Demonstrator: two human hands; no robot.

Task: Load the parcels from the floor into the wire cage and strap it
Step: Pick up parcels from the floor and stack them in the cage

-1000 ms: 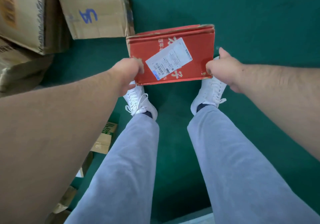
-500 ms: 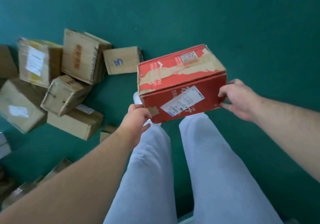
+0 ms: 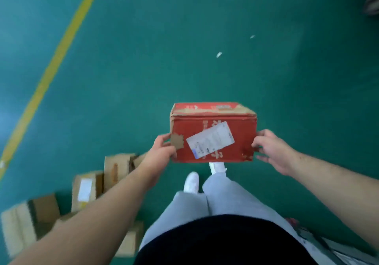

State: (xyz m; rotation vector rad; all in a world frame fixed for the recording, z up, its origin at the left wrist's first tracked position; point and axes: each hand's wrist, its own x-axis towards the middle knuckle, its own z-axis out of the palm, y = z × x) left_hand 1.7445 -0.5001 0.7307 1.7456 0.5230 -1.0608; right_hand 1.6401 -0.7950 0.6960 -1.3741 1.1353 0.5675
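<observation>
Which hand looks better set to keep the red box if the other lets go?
Left, probably: the left hand wraps the left edge of the red box, palm close, while the right hand holds the right edge by fingertips only, palm away.

A green floor is crossed by a yellow line; brown boxes and white scraps are scattered on it.

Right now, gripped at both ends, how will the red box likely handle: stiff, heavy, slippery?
Probably stiff: the red box shows straight edges though the left hand and right hand hold only its ends. Likely light for its size, as that end grip suffices. Torn, matte cardboard suggests little slipping.
</observation>
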